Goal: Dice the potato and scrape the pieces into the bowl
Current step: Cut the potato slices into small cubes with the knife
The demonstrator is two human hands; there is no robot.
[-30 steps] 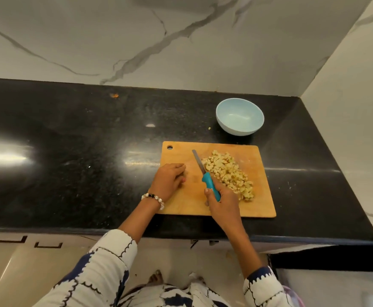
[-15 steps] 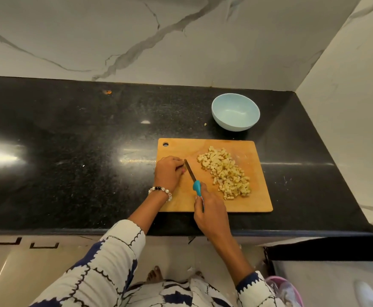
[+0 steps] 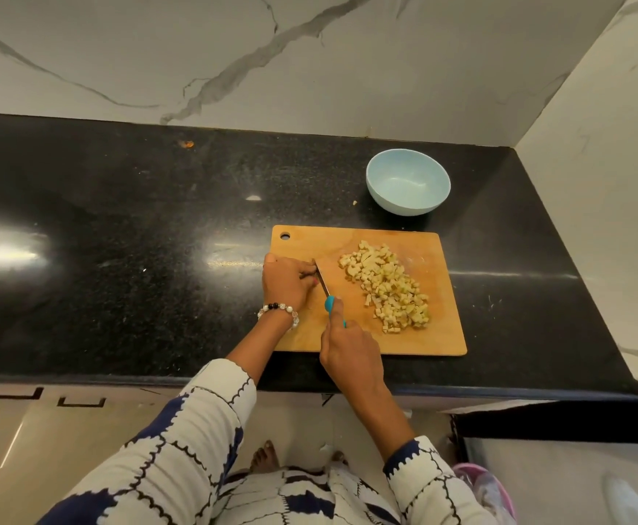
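- The potato pieces [image 3: 385,288] lay in a long heap on the wooden board [image 3: 435,335], from about 12 o'clock down to 4 o'clock on it.
- The blue bowl [image 3: 408,181] sat just past the board at 12 o'clock, with nothing in it. One tiny bit [image 3: 354,202] lay on the black counter [image 3: 120,259], at the bowl's 9 o'clock.
- The right hand [image 3: 349,352] was curled tight round the blue handle of the knife [image 3: 327,293]. The blade pointed to 11 o'clock.
- The left hand [image 3: 287,280] was curled at the board's 9 o'clock edge, right by the blade tip. I could not tell if it pinched a last bit of potato.
- I think the pieces were light, wet and a bit sticky. They could roll off or cling to the blade.
- It looked best to push the heap with the flat blade and not pick bits up.
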